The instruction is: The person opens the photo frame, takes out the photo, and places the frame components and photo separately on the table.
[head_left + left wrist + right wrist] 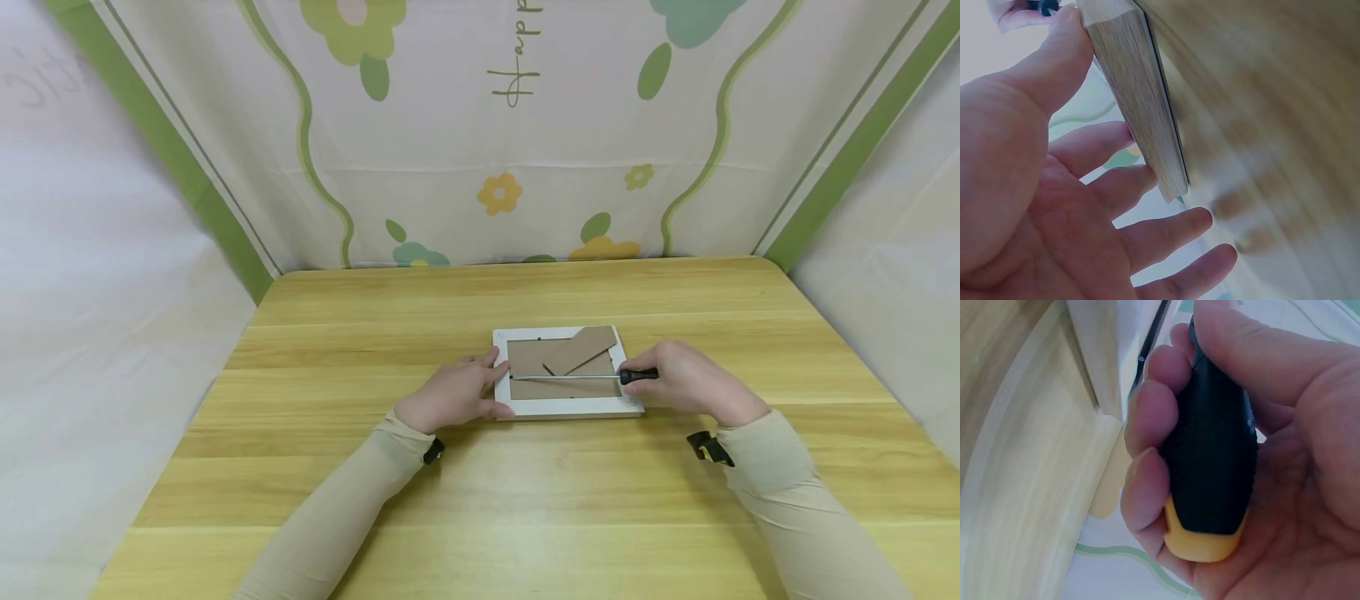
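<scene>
A white picture frame (570, 407) lies back side up on the table, showing a brown backing board (525, 358) with a slanted brown stand leg (587, 346). My left hand (457, 392) rests against its left edge, fingers spread and fairly straight, the thumb on the near corner. In the left wrist view the wooden side (1138, 94) of the frame runs past those fingertips. My right hand (686, 379) grips a screwdriver (1216, 444) by its black handle with a yellow end. Its thin metal shaft lies across the back, the tip at the left inner border near a small dark tab.
The wooden table (525, 508) extends around the frame on every side. Behind it hangs a white cloth (427, 142) with flower prints and green borders; more white cloth (112, 317) hangs at the sides. A black wrist strap (708, 448) sits on the right sleeve.
</scene>
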Tool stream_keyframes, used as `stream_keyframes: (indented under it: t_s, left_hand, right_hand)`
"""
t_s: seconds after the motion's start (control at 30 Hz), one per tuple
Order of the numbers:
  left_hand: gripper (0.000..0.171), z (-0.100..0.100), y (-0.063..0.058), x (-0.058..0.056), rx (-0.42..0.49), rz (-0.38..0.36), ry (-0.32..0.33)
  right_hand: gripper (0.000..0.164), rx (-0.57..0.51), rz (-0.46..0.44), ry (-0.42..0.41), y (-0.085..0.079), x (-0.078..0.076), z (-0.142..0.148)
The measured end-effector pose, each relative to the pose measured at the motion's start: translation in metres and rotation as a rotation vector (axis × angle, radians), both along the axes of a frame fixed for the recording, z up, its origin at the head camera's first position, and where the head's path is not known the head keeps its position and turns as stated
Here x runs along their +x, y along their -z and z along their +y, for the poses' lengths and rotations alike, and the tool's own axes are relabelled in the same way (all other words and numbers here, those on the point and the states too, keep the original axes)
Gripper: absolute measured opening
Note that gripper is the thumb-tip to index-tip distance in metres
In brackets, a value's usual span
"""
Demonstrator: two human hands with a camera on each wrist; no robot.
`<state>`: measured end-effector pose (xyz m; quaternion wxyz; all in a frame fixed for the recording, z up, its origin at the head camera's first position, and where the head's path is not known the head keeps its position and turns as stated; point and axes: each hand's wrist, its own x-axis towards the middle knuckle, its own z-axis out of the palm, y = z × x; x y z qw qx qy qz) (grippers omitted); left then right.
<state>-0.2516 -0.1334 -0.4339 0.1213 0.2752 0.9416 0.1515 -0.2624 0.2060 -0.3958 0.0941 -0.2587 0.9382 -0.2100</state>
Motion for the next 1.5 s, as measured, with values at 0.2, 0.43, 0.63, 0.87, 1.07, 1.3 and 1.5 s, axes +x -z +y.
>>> stream_keyframes:
  t_s: [0.2, 0.43, 0.63, 0.87, 1.07, 1.3, 1.5]
  left_hand:
    - [0.082, -0.001, -0.001, 0.001, 0.014, 0.006, 0.003]
    - [0.081, 0.003, 0.0, 0.0, 0.033, 0.013, 0.014]
    - [0.081, 0.004, 0.004, -0.001, 0.029, 0.016, 0.0]
    - [0.082, 0.003, 0.004, -0.001, 0.033, 0.01, 0.001]
    - [0.082, 0.002, 0.002, -0.002, 0.031, 0.037, 0.006]
    - [0.081, 0.003, 0.003, -0.002, 0.033, 0.032, -0.001]
    - [0.081, 0.001, 0.005, -0.003, 0.04, 0.026, -0.014]
  right_hand:
    - [0.033, 0.002, 0.001, -0.003, 0.006, -0.004, -0.001]
    - [0.03, 0.06, 0.072, -0.039, 0.002, -0.004, -0.002]
    - [0.025, 0.137, 0.1, -0.113, -0.019, -0.014, -0.01]
    - [0.021, 0.213, 0.038, -0.182, -0.039, -0.037, -0.017]
    - [0.011, 0.27, 0.041, -0.242, -0.063, -0.047, -0.032]
    - [0.04, 0.334, 0.123, -0.33, -0.091, -0.045, -0.056]
    - [0.053, 0.415, 0.201, -0.346, -0.104, -0.042, -0.075]
